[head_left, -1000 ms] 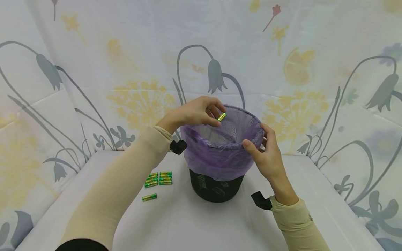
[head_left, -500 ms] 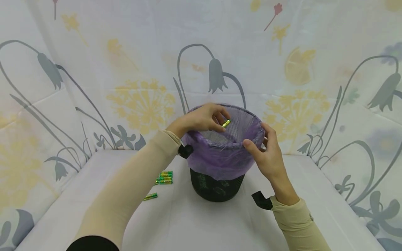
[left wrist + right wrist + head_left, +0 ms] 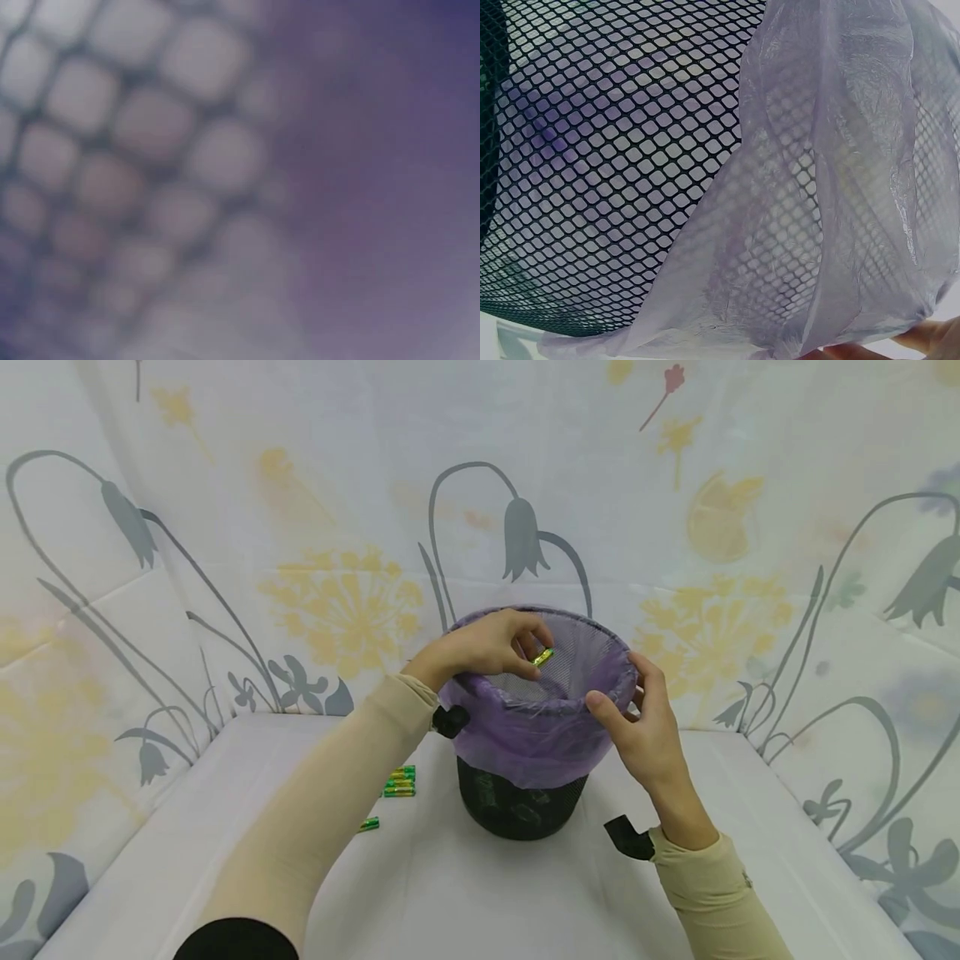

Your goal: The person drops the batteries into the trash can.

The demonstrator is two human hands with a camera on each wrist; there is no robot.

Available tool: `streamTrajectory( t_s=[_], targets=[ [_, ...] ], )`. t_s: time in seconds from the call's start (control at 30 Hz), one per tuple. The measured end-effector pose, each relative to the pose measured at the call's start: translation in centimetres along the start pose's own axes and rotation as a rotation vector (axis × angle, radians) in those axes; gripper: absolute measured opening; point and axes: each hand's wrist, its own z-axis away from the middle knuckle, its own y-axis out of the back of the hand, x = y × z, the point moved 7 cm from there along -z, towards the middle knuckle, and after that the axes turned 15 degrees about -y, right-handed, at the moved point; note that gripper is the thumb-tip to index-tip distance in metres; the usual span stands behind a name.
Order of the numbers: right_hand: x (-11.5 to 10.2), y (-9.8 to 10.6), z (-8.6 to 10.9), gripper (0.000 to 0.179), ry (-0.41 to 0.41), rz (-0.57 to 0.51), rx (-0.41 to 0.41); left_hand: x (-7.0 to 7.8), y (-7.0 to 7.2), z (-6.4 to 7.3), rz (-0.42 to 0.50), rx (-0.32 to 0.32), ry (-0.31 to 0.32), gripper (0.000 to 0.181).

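In the head view a black mesh wastebasket [image 3: 517, 808] stands upright, its rim covered by a purple bin liner [image 3: 532, 752]. My left hand [image 3: 487, 647] reaches over the near-left rim and pinches a green-and-gold battery [image 3: 543, 657] between thumb and fingers, in the basket's mouth. On the opposite side, my right hand [image 3: 641, 731] grips the lined rim, thumb outside at the front. The right wrist view has the mesh and loose liner [image 3: 862, 172] close up, with fingers [image 3: 934, 337] at the bottom corner. Only blurred mesh and purple film fill the left wrist view.
Left of the wastebasket, a group of similar batteries [image 3: 400, 788] lies on the white tabletop [image 3: 450, 902], partly behind my left sleeve [image 3: 337, 785]. One separate battery [image 3: 369, 824] lies nearer. A flower-printed cloth [image 3: 360, 493] rises behind and along both sides.
My left hand has moved right and slightly down with the battery, further over the wastebasket's mouth. Its sleeve now hides more of the batteries on the table. My right hand keeps its grip.
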Motion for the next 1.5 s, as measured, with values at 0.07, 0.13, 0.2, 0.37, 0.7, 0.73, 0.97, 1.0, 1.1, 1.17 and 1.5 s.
streamTrajectory(
  t_s=[0.07, 0.13, 0.2, 0.37, 0.7, 0.73, 0.97, 1.0, 1.1, 1.17, 1.5],
  targets=[
    [0.0, 0.1, 0.0, 0.075, 0.000, 0.005, 0.005, 0.0, 0.0, 0.0, -0.005, 0.001, -0.003, 0.040],
    [0.0, 0.2, 0.0, 0.075, 0.001, 0.007, 0.006, 0.0, 0.0, 0.0, -0.010, 0.002, 0.001, 0.039],
    [0.0, 0.2, 0.0, 0.075, 0.000, 0.009, 0.006, -0.1, 0.0, 0.0, -0.014, 0.001, 0.009, 0.037],
    [0.1, 0.1, 0.1, 0.075, 0.000, 0.007, 0.006, -0.2, -0.2, 0.1, -0.020, -0.006, 0.027, 0.037],
    [0.1, 0.0, 0.0, 0.076, 0.008, 0.010, 0.000, -0.6, 0.0, 0.3, -0.065, -0.003, 0.041, 0.040],
    [0.1, 0.0, 0.0, 0.076, 0.008, 0.012, -0.002, -0.5, 0.0, 0.3, -0.066, -0.003, 0.044, 0.041],
    [0.2, 0.1, -0.1, 0.076, 0.004, 0.020, 0.007, -0.6, -0.1, 0.2, -0.044, -0.010, 0.053, 0.040],
    [0.2, 0.1, 0.0, 0.075, 0.004, 0.021, 0.006, -0.5, -0.1, 0.2, -0.041, -0.008, 0.052, 0.040],
    [0.2, 0.1, 0.1, 0.075, 0.005, 0.019, 0.003, -0.3, 0.1, 0.1, -0.021, 0.032, 0.020, 0.037],
    [0.3, 0.3, 0.2, 0.074, 0.006, 0.018, 0.005, 0.2, 0.6, 0.0, 0.020, 0.115, -0.036, 0.034],
    [0.2, 0.5, 0.3, 0.073, 0.016, 0.019, 0.013, 0.9, 3.4, 3.4, 0.069, 0.433, -0.144, 0.021]
  ],
)
